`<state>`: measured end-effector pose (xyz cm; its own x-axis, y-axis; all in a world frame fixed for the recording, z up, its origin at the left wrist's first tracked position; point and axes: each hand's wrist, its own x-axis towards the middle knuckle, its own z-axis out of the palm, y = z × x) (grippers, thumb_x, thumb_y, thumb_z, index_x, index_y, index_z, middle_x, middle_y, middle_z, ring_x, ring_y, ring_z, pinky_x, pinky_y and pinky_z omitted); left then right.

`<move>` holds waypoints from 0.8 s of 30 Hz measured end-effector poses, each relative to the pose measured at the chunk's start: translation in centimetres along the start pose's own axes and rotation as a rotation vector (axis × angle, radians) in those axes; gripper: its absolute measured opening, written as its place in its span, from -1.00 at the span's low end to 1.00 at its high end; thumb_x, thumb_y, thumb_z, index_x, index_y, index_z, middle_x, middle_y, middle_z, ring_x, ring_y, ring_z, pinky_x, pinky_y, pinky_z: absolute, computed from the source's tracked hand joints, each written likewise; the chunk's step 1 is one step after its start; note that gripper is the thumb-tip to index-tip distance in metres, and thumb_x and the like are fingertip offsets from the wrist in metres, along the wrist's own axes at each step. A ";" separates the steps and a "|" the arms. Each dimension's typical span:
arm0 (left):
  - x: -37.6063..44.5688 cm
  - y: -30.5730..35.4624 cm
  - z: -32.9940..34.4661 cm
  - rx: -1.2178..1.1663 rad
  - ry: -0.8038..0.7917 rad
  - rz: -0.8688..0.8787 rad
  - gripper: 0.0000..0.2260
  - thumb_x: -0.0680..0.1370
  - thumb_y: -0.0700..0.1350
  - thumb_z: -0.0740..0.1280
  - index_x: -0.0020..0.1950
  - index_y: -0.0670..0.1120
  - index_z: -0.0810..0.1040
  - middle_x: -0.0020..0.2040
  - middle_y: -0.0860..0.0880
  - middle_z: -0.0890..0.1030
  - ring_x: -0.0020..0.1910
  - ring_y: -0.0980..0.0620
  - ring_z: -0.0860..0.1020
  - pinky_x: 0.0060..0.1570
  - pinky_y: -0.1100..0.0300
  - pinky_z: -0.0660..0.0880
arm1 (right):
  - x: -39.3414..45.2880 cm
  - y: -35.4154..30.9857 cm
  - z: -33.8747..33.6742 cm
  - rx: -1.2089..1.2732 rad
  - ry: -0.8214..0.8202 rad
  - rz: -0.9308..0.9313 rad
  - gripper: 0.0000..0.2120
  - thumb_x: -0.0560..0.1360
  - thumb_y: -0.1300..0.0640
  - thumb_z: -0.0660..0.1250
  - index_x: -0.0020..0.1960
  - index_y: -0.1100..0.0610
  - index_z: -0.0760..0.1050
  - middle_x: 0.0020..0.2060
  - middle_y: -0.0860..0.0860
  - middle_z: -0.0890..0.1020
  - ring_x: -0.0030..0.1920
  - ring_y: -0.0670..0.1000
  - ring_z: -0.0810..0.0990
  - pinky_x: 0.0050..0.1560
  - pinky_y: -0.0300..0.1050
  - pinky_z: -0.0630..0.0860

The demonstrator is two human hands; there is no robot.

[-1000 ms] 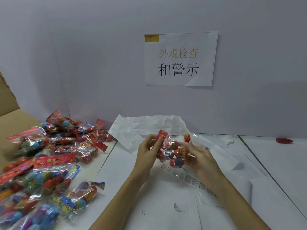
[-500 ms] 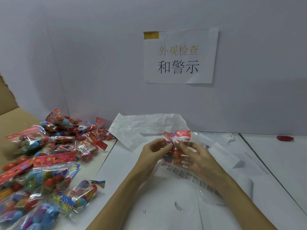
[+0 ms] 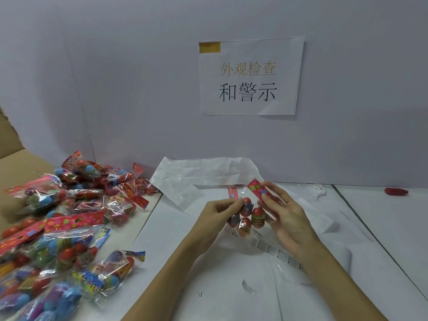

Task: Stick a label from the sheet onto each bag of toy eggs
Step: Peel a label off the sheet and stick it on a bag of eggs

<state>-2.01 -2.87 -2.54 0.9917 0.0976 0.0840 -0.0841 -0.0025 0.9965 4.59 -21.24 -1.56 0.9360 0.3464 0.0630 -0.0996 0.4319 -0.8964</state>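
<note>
A clear bag of red toy eggs (image 3: 249, 216) with a red flowered header card hangs between both hands above the white table. My left hand (image 3: 217, 214) pinches the bag's left top corner near a small strip of header. My right hand (image 3: 284, 216) holds the red header card at the right, thumb on its front and fingers stretched behind it. A strip of small printed labels on a clear sheet (image 3: 278, 251) lies on the table just under the bag, partly hidden by my right wrist.
A heap of bagged toy eggs (image 3: 69, 228) fills the left side, spilling from a cardboard box (image 3: 14, 163). Crumpled white backing paper (image 3: 203, 174) lies against the wall. A red object (image 3: 396, 191) sits at the far right. A printed sign (image 3: 251, 76) hangs on the wall.
The bag, held low and bunched between both hands half a second ago, has been turned and spread, so its eggs face me and the header card tilts up to the right.
</note>
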 end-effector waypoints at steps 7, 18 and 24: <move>-0.1 -0.3 -0.3 -0.115 0.218 0.088 -0.68 0.59 0.17 0.44 0.10 -0.06 0.76 -0.01 -0.18 0.75 -0.11 -0.12 0.71 -0.05 0.12 0.60 | -0.7 0.8 0.4 -0.745 0.018 -0.387 -0.84 0.56 -0.05 0.43 0.07 0.00 0.68 -0.03 -0.12 0.73 0.01 -0.12 0.70 0.08 -0.20 0.63; -0.1 -0.4 0.2 0.238 0.254 0.268 -0.66 0.40 0.04 0.65 0.13 0.19 0.66 0.15 0.05 0.58 0.03 0.12 0.56 0.05 0.23 0.58 | -0.2 0.6 0.6 0.012 -0.249 0.128 -0.68 0.62 -0.01 0.34 0.22 0.16 0.70 0.22 0.26 0.68 0.20 0.22 0.70 0.19 0.09 0.64; 0.0 0.2 0.3 -0.137 0.255 -0.005 -0.16 0.34 0.19 0.64 0.48 0.10 0.26 0.32 0.00 0.58 0.18 0.07 0.68 0.17 0.11 0.63 | -0.4 1.5 1.1 -0.084 -0.259 0.104 -0.65 0.65 0.09 0.27 0.32 0.27 0.57 0.09 0.27 0.72 0.08 0.16 0.73 0.18 -0.04 0.65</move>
<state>-1.96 -3.12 -2.36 0.9369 0.3447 0.0577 -0.1090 0.1313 0.9853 3.64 -19.81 -2.42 0.8039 0.5909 0.0685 -0.1523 0.3158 -0.9365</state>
